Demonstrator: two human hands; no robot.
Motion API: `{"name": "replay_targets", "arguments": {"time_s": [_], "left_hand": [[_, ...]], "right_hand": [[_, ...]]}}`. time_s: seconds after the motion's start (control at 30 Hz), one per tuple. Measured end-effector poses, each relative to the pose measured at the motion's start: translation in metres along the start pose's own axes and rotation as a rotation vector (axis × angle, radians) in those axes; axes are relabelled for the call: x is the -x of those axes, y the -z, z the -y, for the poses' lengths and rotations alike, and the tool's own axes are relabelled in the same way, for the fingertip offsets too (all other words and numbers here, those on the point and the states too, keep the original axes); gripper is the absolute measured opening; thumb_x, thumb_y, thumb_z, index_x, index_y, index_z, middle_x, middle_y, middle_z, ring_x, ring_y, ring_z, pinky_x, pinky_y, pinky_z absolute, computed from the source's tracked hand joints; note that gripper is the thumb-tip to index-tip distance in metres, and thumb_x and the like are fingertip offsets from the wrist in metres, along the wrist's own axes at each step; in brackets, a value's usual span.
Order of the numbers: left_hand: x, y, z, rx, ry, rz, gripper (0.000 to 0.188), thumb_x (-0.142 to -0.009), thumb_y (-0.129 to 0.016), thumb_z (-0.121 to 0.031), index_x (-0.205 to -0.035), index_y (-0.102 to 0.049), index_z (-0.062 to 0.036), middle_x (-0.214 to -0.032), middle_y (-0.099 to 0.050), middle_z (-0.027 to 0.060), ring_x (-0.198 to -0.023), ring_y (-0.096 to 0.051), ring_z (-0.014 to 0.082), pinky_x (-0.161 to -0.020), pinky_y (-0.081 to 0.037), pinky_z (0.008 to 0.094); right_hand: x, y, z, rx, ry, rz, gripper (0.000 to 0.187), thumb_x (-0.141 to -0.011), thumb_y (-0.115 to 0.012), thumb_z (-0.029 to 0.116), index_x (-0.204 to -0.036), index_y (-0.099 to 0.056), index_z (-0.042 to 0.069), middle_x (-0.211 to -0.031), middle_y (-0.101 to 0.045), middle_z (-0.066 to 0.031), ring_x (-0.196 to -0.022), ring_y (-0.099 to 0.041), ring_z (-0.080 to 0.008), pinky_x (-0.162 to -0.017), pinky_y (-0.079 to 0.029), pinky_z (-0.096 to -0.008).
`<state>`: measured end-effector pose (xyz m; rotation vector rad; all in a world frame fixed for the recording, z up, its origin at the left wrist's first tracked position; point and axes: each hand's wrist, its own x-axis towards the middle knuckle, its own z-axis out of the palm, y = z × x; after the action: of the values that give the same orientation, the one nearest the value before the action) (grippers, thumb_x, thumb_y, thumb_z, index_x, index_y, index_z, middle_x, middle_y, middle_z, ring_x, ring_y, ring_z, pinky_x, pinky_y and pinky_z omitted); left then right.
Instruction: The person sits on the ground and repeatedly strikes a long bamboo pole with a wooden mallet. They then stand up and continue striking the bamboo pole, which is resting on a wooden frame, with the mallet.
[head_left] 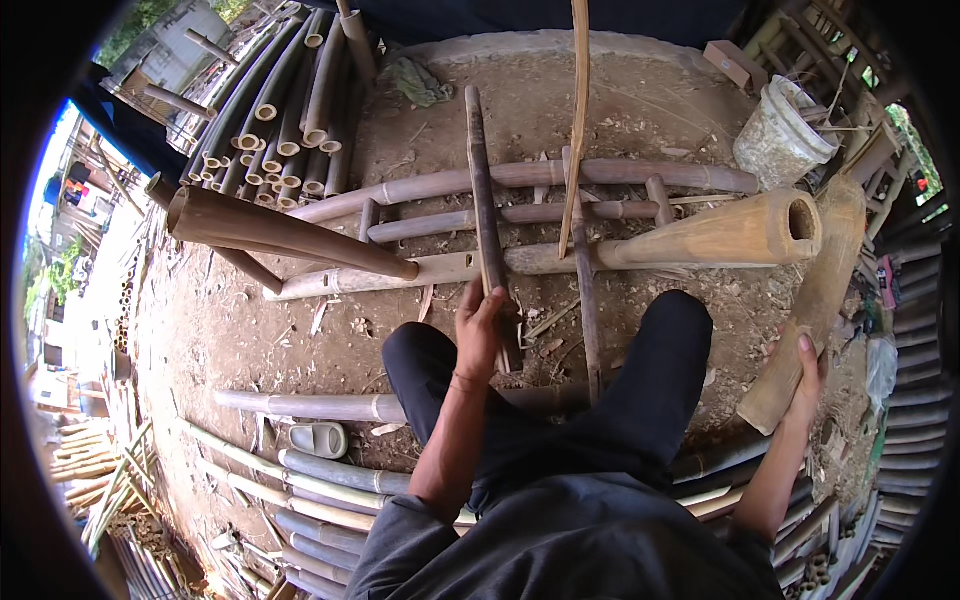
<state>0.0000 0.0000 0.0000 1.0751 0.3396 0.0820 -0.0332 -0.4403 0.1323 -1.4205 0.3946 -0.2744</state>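
Note:
My left hand (478,330) is closed round the lower part of a dark bamboo pole (480,180), which lies across the bamboo frame in front of me. At my right side, my right hand (806,378) grips the edge of a long, broad wooden piece (815,285), its thumb on the upper face and most of the fingers hidden beneath. That piece slants from beside the thick bamboo end (735,232) down toward my knee. A second, thinner bamboo pole (583,290) crosses the frame between my knees, and an upright bamboo strip (578,120) rises just beyond it.
Crosswise before me lies a bamboo frame (430,185), with a thick bamboo piece (290,232) angled on its left. Stacked bamboo poles (290,110) are at the far left, a dirty white bucket (783,130) at the far right. A sandal (318,440) and more bamboo (335,475) lie nearby.

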Motion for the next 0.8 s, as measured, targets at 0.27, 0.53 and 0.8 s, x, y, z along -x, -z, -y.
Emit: {"name": "replay_targets", "arguments": {"time_s": [0.27,0.53,0.8], "left_hand": [[0.005,0.067,-0.097,0.276,-0.19,0.215,0.052,-0.102,-0.043,-0.038,-0.132,-0.052,0.0034,-0.124,-0.063,0.0215,-0.104,-0.067,0.0278,-0.091,-0.056,0.0369],[-0.023,0.08,-0.054,0.15,0.398,-0.05,0.024,-0.095,-0.062,-0.024,-0.107,-0.054,-0.0036,-0.08,-0.057,0.0074,-0.057,-0.053,0.0157,-0.05,-0.046,0.0266],[-0.014,0.037,-0.025,-0.125,-0.155,-0.121,0.042,-0.097,-0.057,-0.011,-0.137,-0.049,-0.0023,-0.088,-0.06,0.0045,-0.076,-0.062,0.0144,-0.065,-0.056,0.0294]], "right_hand": [[0.008,-0.01,0.008,0.018,0.071,0.006,0.062,-0.085,-0.073,0.028,-0.132,-0.046,-0.001,-0.107,-0.065,-0.0181,-0.078,-0.068,-0.0241,-0.062,-0.058,-0.0342],[0.012,-0.016,0.001,-0.012,0.063,0.011,0.061,-0.086,-0.072,0.025,-0.133,-0.044,-0.001,-0.106,-0.065,-0.0184,-0.076,-0.068,-0.0243,-0.061,-0.059,-0.0348],[0.02,-0.013,0.005,0.002,0.089,-0.037,0.065,-0.085,-0.074,0.028,-0.133,-0.043,-0.004,-0.112,-0.065,-0.022,-0.076,-0.068,-0.0248,-0.062,-0.06,-0.0348]]}}
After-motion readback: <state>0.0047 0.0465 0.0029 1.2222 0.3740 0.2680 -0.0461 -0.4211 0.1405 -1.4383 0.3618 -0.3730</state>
